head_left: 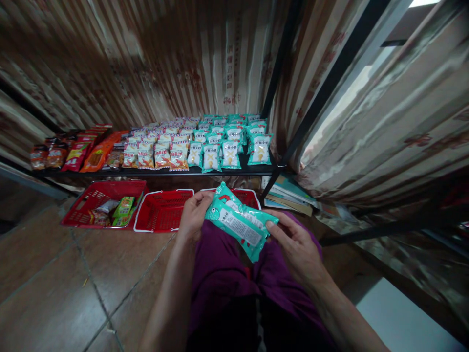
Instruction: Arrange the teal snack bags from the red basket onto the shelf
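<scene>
Striped curtains [154, 68] back the shelf [252, 170] beyond the packet [238, 222].

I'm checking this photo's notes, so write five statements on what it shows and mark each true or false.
1. The left hand and right hand hold one green packet. True.
2. The leftmost basket is blue. False: the leftmost basket is red.
3. A curtain hangs behind the shelf. True.
4. Green packets fill the shelf's left end. False: the shelved green packets are toward its right end.
5. The trousers are purple. True.
</scene>
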Available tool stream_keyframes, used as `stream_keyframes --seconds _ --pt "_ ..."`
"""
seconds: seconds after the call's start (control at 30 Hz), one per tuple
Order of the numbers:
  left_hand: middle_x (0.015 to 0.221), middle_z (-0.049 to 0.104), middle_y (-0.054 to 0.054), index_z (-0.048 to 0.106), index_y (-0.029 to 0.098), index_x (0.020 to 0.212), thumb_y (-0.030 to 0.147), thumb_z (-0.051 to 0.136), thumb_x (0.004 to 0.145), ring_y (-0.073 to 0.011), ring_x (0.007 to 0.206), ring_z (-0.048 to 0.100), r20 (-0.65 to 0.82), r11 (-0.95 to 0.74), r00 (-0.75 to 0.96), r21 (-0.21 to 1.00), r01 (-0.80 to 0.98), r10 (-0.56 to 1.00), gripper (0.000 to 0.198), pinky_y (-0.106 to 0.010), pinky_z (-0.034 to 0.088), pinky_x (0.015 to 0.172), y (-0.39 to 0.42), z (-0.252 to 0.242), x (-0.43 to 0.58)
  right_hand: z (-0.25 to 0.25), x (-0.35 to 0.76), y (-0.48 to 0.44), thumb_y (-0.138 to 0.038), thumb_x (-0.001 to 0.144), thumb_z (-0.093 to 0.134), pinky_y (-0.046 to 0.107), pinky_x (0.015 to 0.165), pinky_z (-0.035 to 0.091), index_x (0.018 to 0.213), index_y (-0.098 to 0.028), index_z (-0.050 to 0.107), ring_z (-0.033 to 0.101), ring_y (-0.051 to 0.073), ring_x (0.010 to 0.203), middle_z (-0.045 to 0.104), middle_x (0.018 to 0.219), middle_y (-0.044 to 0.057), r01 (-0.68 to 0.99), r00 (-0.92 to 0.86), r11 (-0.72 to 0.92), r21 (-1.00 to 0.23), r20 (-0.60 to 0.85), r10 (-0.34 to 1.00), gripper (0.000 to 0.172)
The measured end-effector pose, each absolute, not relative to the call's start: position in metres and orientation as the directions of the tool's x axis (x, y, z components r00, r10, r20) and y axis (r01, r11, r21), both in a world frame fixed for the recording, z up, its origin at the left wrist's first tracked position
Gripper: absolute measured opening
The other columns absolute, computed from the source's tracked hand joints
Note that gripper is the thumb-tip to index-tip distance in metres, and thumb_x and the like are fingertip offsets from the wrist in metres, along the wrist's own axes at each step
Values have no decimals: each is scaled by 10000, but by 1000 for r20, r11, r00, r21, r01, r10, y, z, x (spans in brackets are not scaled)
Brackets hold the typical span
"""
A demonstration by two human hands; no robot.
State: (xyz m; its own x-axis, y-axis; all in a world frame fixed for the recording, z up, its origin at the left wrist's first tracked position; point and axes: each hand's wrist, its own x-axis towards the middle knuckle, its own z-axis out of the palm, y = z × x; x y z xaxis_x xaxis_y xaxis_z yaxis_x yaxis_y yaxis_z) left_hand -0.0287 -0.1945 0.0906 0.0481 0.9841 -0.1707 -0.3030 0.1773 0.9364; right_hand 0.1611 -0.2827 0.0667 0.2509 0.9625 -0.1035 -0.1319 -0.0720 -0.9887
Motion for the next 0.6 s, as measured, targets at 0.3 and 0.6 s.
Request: stream_keyframes --seconds 0.3,0.6 --pt "884 674 -41 646 170 908 412 799 551 -150 771 616 -302 301 65 857 -419 951 458 -225 496 580 -205 85 -24 71 156 -277 -447 668 744 261 569 496 977 -220 655 610 157 664 693 839 24 -265 324 -94 -960 -181 929 394" --pt "819 670 -20 614 163 909 398 828 508 -114 671 611 -313 281 -8 860 -426 950 511 -205 499 546 -207 76 -17 72 150 -277 -441 641 772 235 581 522 1055 -233 617 657 163 738 709 908 19 -279 246 -137 -950 -208 947 489"
